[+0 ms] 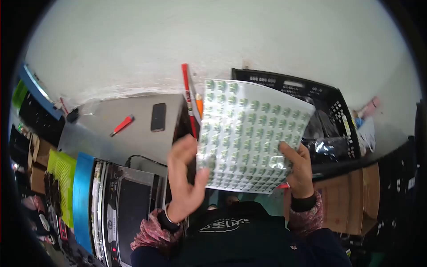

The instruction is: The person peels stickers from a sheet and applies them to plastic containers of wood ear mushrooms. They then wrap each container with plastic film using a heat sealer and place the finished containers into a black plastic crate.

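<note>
I watch through the head camera as a glossy white sheet hangs between two bare hands, raised in front of the body, with small green marks in rows across most of its face. The right hand is clamped on the sheet at its right edge, near the lower corner, thumb laid over the printed face. The left hand sits at the opposite edge, fingers curled and thumb tip overlapping the border; I cannot tell whether it pinches there or merely rests against it. I can see the sheet bow slightly, with a blank patch along its top.

Behind the sheet, to the right, I make out a black basket with dark, shiny packets inside; the sheet covers part of its near side. A red pole leans by the wall, just beside the sheet's left edge. Further left, a phone and a red-handled tool lie apart on the grey bench. Below that bench I have a black-topped machine, a blue panel and a lime-green perforated piece side by side. A cardboard box stands below the basket.
</note>
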`<state>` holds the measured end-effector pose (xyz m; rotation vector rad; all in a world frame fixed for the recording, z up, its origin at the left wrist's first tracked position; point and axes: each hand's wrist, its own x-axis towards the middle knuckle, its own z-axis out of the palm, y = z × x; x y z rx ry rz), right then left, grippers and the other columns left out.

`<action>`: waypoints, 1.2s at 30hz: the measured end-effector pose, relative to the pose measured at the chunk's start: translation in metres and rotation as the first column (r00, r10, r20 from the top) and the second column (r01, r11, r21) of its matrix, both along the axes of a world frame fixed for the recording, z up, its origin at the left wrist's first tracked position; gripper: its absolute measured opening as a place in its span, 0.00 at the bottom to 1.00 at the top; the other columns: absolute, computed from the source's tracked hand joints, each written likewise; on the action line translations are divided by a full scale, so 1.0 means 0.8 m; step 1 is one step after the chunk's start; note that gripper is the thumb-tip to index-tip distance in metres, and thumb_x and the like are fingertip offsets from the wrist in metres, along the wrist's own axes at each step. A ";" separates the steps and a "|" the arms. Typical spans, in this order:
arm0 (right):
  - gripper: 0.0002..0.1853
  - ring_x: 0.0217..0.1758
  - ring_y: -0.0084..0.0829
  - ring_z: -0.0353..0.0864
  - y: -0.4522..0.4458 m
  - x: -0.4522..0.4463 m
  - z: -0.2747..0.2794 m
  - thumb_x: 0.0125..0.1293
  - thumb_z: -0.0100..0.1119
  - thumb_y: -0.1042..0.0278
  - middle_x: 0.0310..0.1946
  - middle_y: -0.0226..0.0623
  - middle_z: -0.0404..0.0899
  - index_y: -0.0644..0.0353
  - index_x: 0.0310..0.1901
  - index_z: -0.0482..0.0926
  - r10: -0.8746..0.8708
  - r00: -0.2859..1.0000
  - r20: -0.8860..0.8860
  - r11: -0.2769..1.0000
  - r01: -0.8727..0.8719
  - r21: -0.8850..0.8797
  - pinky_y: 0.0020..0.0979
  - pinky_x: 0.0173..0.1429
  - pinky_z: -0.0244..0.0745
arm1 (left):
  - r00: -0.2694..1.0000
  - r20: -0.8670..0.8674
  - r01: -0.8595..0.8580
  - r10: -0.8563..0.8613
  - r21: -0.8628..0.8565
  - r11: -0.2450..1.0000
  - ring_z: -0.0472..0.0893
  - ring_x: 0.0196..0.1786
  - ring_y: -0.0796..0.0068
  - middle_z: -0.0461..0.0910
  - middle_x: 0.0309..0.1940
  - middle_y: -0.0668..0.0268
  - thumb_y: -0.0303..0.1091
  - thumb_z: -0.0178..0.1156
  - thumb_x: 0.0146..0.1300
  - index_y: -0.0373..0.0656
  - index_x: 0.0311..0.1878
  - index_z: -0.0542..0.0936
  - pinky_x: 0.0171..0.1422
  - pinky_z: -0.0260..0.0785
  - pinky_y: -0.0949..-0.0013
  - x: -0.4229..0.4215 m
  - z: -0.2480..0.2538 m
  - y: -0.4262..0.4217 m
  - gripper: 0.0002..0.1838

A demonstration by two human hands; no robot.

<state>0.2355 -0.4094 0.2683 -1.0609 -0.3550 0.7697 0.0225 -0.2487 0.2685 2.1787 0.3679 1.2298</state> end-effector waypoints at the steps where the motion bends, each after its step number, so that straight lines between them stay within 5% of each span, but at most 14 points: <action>1: 0.13 0.46 0.25 0.82 -0.004 -0.005 0.000 0.66 0.58 0.74 0.47 0.38 0.83 0.68 0.51 0.78 0.042 0.999 -0.002 0.999 -0.042 -0.008 0.27 0.51 0.76 | 0.999 0.037 -0.017 0.023 -0.161 0.987 0.70 0.61 0.58 0.68 0.59 0.50 0.37 0.58 0.66 0.33 0.63 0.66 0.61 0.64 0.61 0.011 0.000 0.007 0.27; 3: 0.14 0.46 0.25 0.82 -0.017 -0.014 0.003 0.67 0.58 0.73 0.47 0.38 0.82 0.69 0.52 0.78 0.101 0.995 0.019 0.995 -0.100 -0.030 0.26 0.51 0.76 | 0.970 0.214 0.207 -0.118 -0.459 0.864 0.66 0.64 0.63 0.62 0.63 0.52 0.39 0.56 0.69 0.35 0.71 0.53 0.63 0.62 0.61 0.033 -0.004 0.007 0.34; 7: 0.16 0.49 0.24 0.81 -0.047 -0.022 0.001 0.68 0.58 0.72 0.49 0.38 0.81 0.67 0.55 0.76 0.089 0.991 0.098 0.993 -0.081 -0.086 0.28 0.54 0.75 | 0.934 0.303 0.355 -0.191 -0.729 0.585 0.73 0.56 0.79 0.77 0.46 0.61 0.34 0.49 0.73 0.39 0.73 0.50 0.62 0.62 0.73 0.046 0.026 0.008 0.30; 8: 0.17 0.49 0.24 0.80 -0.054 -0.018 -0.004 0.68 0.58 0.72 0.50 0.38 0.81 0.67 0.56 0.75 0.041 0.989 0.139 0.996 -0.029 -0.089 0.28 0.55 0.74 | 0.946 0.266 0.319 -0.187 -0.654 0.686 0.77 0.49 0.84 0.80 0.36 0.66 0.25 0.47 0.72 0.40 0.73 0.50 0.56 0.65 0.78 0.049 0.023 0.008 0.29; 11: 0.16 0.51 0.21 0.77 -0.065 -0.009 0.010 0.70 0.54 0.72 0.51 0.35 0.80 0.67 0.57 0.72 -0.153 0.972 0.178 0.988 0.157 -0.009 0.25 0.55 0.70 | 0.920 0.177 0.388 -0.350 -0.535 0.751 0.71 0.30 0.90 0.76 0.34 0.69 0.21 0.50 0.69 0.39 0.72 0.54 0.43 0.62 0.84 0.056 0.006 0.014 0.30; 15: 0.15 0.49 0.19 0.78 -0.077 0.020 0.010 0.68 0.55 0.78 0.48 0.38 0.81 0.66 0.54 0.69 -0.305 0.911 0.279 0.952 0.299 0.063 0.24 0.53 0.71 | 0.879 0.184 0.434 -0.441 -0.693 0.576 0.69 0.25 0.92 0.78 0.42 0.65 0.15 0.46 0.65 0.40 0.73 0.51 0.23 0.61 0.84 0.061 0.019 -0.023 0.33; 20: 0.28 0.46 0.23 0.80 -0.071 0.002 0.016 0.65 0.57 0.82 0.47 0.41 0.82 0.62 0.66 0.60 -0.267 0.884 0.383 0.956 0.292 -0.008 0.25 0.54 0.71 | 0.857 0.385 0.515 -0.343 -0.602 0.610 0.74 0.53 0.83 0.76 0.53 0.60 0.15 0.47 0.66 0.39 0.73 0.51 0.54 0.64 0.80 0.071 0.022 -0.033 0.33; 25: 0.34 0.51 0.22 0.75 -0.079 0.012 -0.004 0.64 0.59 0.80 0.50 0.39 0.76 0.60 0.70 0.56 -0.176 0.794 0.582 0.945 0.301 -0.125 0.24 0.53 0.71 | 0.914 0.239 0.406 -0.329 -0.587 0.701 0.73 0.37 0.91 0.77 0.39 0.70 0.24 0.52 0.71 0.35 0.59 0.69 0.39 0.63 0.85 0.062 0.008 -0.031 0.15; 26: 0.34 0.53 0.24 0.72 -0.076 0.019 -0.011 0.62 0.62 0.79 0.53 0.38 0.72 0.61 0.69 0.59 -0.263 0.662 0.702 0.923 0.385 -0.017 0.25 0.55 0.69 | 0.935 0.158 0.350 -0.319 -0.567 0.746 0.72 0.35 0.92 0.77 0.34 0.72 0.25 0.53 0.70 0.35 0.56 0.71 0.37 0.62 0.85 0.059 0.000 -0.028 0.12; 27: 0.31 0.54 0.30 0.73 -0.074 0.012 0.010 0.59 0.65 0.78 0.55 0.39 0.71 0.62 0.64 0.66 -0.241 0.335 0.911 0.787 0.616 -0.018 0.29 0.56 0.70 | 0.949 0.077 0.297 -0.305 -0.541 0.787 0.72 0.32 0.92 0.77 0.29 0.74 0.25 0.53 0.70 0.35 0.52 0.74 0.34 0.61 0.86 0.055 -0.005 -0.027 0.10; 29: 0.25 0.54 0.37 0.74 -0.062 -0.003 0.041 0.54 0.68 0.77 0.53 0.39 0.74 0.61 0.55 0.75 -0.177 -0.156 0.972 0.793 0.562 0.234 0.32 0.53 0.71 | 0.949 0.086 0.297 -0.302 -0.557 0.776 0.71 0.30 0.93 0.77 0.26 0.74 0.25 0.54 0.70 0.35 0.49 0.75 0.33 0.61 0.86 0.055 -0.005 -0.036 0.08; 31: 0.18 0.53 0.40 0.75 -0.056 -0.013 0.061 0.52 0.68 0.78 0.47 0.35 0.78 0.60 0.46 0.78 0.100 -0.297 0.950 0.887 0.459 0.051 0.32 0.48 0.70 | 0.942 0.123 0.330 -0.314 -0.526 0.784 0.72 0.30 0.93 0.78 0.26 0.74 0.26 0.55 0.70 0.35 0.48 0.76 0.32 0.61 0.86 0.058 -0.001 -0.044 0.07; 32: 0.11 0.44 0.37 0.77 -0.045 -0.015 0.060 0.52 0.68 0.77 0.35 0.33 0.79 0.60 0.38 0.80 0.034 -0.236 0.971 0.934 0.354 0.053 0.30 0.41 0.69 | 0.934 0.156 0.356 -0.321 -0.490 0.796 0.72 0.30 0.94 0.79 0.26 0.73 0.25 0.55 0.69 0.35 0.48 0.76 0.33 0.61 0.86 0.059 0.002 -0.048 0.07; 36: 0.04 0.27 0.33 0.72 -0.048 -0.018 0.046 0.56 0.66 0.76 0.24 0.35 0.74 0.63 0.30 0.79 0.035 0.111 0.993 0.970 0.236 -0.061 0.30 0.31 0.66 | 0.938 0.189 0.348 -0.292 -0.479 0.806 0.73 0.30 0.93 0.81 0.25 0.71 0.25 0.58 0.67 0.34 0.43 0.77 0.32 0.63 0.85 0.052 0.007 -0.055 0.05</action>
